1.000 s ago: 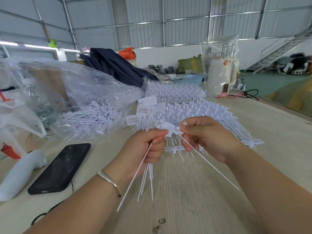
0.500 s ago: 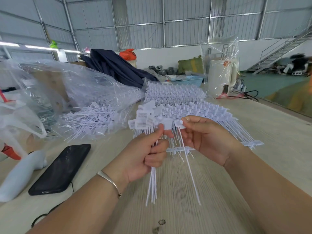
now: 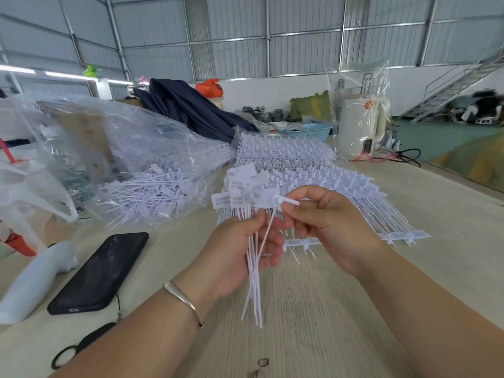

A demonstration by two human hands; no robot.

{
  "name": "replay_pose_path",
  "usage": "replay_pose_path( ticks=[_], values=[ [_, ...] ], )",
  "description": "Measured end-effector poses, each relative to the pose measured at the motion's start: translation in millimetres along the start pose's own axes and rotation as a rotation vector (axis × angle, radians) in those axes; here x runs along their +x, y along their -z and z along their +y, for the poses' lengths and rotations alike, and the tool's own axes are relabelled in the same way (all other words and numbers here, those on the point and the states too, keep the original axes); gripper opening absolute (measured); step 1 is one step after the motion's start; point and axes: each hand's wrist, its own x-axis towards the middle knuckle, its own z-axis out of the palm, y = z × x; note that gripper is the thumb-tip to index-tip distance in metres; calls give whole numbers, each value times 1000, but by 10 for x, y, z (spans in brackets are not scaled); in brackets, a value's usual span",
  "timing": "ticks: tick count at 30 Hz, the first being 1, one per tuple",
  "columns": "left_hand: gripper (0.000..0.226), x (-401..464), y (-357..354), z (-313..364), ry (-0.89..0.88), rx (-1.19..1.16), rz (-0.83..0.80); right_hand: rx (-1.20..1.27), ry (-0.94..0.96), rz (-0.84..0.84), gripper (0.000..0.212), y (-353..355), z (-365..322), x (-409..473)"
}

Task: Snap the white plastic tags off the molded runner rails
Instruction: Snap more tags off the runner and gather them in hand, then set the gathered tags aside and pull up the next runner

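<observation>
— Talk me through your hands right now.

— My left hand (image 3: 245, 252) is curled round a bundle of loose tags (image 3: 252, 271), thin stems hanging down below my fist, flat heads fanned out above my fingers. My right hand (image 3: 327, 227) pinches one single tag (image 3: 283, 201) by its head, thumb and forefinger tight on it, its stem slanting down toward the bundle in the other fist.

— And the rails?

— The runner rails (image 3: 341, 197) lie stacked on the table (image 3: 313, 309) just beyond my hands, rows of tags on them. One rail end (image 3: 406, 236) sticks out to the right of my right wrist, and a short piece of rail (image 3: 300, 242) shows between my two hands.

— What's to your left?

— A clear plastic bag (image 3: 122, 148), open, with a heap of separated tags (image 3: 152, 195) spilling from its mouth. Nearer me, a black phone (image 3: 101, 271) flat on the table, a white handle-shaped thing (image 3: 35, 279) beside it, and a black hair tie (image 3: 79, 347) at the edge. There's a silver bangle (image 3: 182, 298) on my left wrist.

— Further back?

— Dark blue cloth (image 3: 191, 107), a light blue basket (image 3: 308, 130), and a white canister in clear wrapping (image 3: 360, 118).
</observation>
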Motion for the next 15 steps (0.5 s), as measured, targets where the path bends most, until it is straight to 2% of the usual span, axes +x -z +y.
replay_pose_path(
  ticks=[4,7,9,12,15],
  values=[
    [36,7,-21,52,29,69,-36,-186,120,120,6,-85,10,-15],
    [31,17,-34,126,-1,79,17,-178,148,204,13,-112,1,-5],
    [26,17,-27,219,-24,57,33,-183,141,250,10,-106,3,-1],
    [24,27,51,379,-71,66,93,-309,126,254,8,-99,64,9],
    [21,31,211,597,-131,245,171,-380,113,201,9,-108,130,9]
  ],
)
